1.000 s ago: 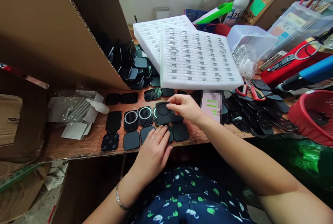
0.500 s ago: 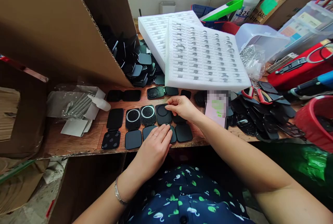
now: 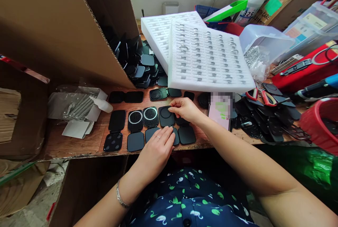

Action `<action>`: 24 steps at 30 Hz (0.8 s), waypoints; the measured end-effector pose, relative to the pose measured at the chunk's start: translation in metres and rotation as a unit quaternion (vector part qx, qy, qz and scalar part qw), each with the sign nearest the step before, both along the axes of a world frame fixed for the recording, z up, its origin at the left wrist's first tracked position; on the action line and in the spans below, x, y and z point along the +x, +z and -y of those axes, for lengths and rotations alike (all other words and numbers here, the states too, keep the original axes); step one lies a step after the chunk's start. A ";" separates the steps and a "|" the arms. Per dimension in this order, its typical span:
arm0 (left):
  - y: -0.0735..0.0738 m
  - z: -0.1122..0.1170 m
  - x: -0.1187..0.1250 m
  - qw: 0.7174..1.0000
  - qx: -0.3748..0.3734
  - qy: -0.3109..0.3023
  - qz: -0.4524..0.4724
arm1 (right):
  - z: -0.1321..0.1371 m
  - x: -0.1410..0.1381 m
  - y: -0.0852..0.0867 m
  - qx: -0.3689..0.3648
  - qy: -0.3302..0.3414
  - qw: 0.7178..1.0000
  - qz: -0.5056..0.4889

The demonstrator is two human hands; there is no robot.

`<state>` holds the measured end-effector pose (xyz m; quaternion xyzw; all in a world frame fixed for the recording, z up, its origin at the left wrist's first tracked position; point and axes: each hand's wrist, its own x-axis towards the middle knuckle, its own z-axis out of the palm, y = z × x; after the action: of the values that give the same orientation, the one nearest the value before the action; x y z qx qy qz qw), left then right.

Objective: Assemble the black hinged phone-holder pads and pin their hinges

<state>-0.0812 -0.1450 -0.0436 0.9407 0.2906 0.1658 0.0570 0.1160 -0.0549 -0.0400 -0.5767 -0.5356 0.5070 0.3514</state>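
Note:
Black square plates lie in two rows near the front edge of the wooden bench. My right hand pinches the edge of a black plate with a round recess, which lies flat in the back row beside two plates with silver rings. My left hand rests flat, fingers stretched, on the front-row plates.
A cardboard box flap overhangs the left; more black plates are piled inside. White foam trays with metal rings lie behind. A phone, scissors, loose black parts and a red basket stand right. A glue bottle lies left.
My right hand has lowered the black recessed plate from a slight tilt down flat into the back row. The left hand has stayed in place.

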 end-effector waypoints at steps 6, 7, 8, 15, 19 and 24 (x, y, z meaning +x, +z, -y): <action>0.001 -0.001 -0.001 1.000 0.008 -0.004 -0.003 | 0.000 -0.002 0.002 -0.006 -0.002 1.000 0.007; 0.002 -0.001 -0.001 1.000 0.010 -0.005 -0.004 | 0.000 -0.002 0.003 -0.008 -0.002 1.000 0.010; 0.002 -0.001 -0.001 1.000 0.011 -0.006 -0.004 | 0.000 -0.002 0.003 -0.008 -0.003 1.000 0.013; 0.002 -0.002 0.000 1.000 0.018 -0.009 0.000 | 0.001 -0.004 0.004 0.004 -0.008 0.998 0.054; 0.002 -0.001 -0.001 1.000 0.012 -0.009 -0.013 | 0.002 -0.004 0.004 0.012 -0.005 0.997 0.082; 0.001 -0.001 -0.002 1.000 0.003 -0.008 -0.020 | 0.002 -0.004 0.006 0.017 0.001 0.995 0.102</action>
<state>-0.0829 -0.1441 -0.0430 0.9463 0.2834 0.1478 0.0495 0.1117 -0.0573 -0.0340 -0.6185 -0.5779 0.4368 0.3044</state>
